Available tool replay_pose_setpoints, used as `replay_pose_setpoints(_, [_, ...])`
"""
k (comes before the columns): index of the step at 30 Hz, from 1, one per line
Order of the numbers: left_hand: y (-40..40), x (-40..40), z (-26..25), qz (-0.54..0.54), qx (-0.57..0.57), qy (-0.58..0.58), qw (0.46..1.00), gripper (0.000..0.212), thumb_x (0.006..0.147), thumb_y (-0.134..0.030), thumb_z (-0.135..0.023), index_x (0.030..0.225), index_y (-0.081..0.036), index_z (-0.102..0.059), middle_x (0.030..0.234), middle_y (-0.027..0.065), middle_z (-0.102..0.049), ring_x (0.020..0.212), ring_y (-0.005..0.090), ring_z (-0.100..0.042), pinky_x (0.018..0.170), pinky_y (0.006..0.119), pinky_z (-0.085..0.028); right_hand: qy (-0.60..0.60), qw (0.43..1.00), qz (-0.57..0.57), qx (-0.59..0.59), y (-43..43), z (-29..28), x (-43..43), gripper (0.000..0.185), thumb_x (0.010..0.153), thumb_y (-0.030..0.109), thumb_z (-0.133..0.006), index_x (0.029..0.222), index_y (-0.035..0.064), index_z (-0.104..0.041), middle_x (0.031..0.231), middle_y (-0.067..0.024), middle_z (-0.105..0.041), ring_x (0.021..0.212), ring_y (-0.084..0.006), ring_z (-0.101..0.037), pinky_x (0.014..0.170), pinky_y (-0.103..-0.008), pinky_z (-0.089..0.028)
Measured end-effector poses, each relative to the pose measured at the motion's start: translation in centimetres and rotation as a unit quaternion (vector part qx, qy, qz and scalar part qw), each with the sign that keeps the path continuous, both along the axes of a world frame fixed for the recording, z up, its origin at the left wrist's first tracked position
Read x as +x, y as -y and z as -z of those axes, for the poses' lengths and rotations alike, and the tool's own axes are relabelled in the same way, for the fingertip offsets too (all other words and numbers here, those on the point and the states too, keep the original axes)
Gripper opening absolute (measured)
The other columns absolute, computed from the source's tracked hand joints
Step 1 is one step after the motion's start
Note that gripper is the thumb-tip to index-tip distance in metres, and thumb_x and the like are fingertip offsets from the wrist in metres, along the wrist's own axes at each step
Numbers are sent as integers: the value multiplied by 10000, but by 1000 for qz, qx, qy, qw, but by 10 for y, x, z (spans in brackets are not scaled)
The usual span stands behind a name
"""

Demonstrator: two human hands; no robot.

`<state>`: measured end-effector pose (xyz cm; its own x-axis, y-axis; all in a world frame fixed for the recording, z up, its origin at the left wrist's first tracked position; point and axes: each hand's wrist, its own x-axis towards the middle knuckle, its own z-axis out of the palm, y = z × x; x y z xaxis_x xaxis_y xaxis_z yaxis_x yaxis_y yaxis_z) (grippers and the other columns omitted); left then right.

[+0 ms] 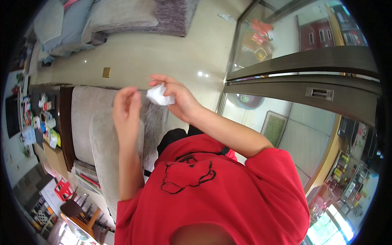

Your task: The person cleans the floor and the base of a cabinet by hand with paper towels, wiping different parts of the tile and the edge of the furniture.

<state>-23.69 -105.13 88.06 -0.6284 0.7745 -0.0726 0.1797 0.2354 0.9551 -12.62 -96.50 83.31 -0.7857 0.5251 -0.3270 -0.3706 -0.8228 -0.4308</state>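
Observation:
My right hand [180, 99] is raised in front of me and grips a crumpled white tissue or cloth [160, 95] between its thumb and fingers. Just left of it is my left hand [127, 107], slightly blurred, with its thumb and fingertips bent towards each other. A small gap separates the left fingertips from the white piece. No object can be made out in the left hand. Both forearms reach forward from the sleeves of a red T-shirt [196, 183].
A grey sofa [104, 122] lies at the left, beside a dark wooden table [65, 122] bearing many items. Another sofa [134, 18] stands ahead. A metal-framed sliding glass door [275, 88] is at the right, with a basin [249, 101] behind it.

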Motion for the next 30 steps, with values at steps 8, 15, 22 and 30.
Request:
replay_pose_setpoints(8, [-164,20,130,11,-179,332,926,294,812,-236,-535,1023,-36,-494,982,57,-505,834,143,-501,682,283,-425,179,970,151,68,-98,97,43,483,761,-39,-359,1239,19,-332,1245,-119,-380,1120,-185,-396,901,-275,-331])
replay_pose_setpoints(15, [-240,12,163,176,-186,437,862,182,815,-184,-528,946,-63,-493,905,45,-540,856,163,-528,735,310,-432,254,943,95,192,-185,122,46,468,808,71,-433,1263,57,-322,1262,-134,-371,1145,-196,-368,910,-285,-317])
replay_pose_setpoints(22, [-355,-24,190,173,-201,425,866,158,825,-128,-501,951,-62,-431,929,95,-524,856,191,-547,718,340,-467,365,901,67,224,-283,179,31,176,726,92,-613,881,24,-566,731,-35,-571,630,-90,-520,577,-229,-438])
replay_pose_setpoints(30, [-450,-32,252,213,-252,321,888,286,782,-76,-537,1047,-24,-444,934,88,-528,836,160,-530,681,279,-450,427,875,56,221,-388,219,29,204,723,149,-609,885,29,-582,724,-52,-581,642,-120,-543,602,-251,-466])
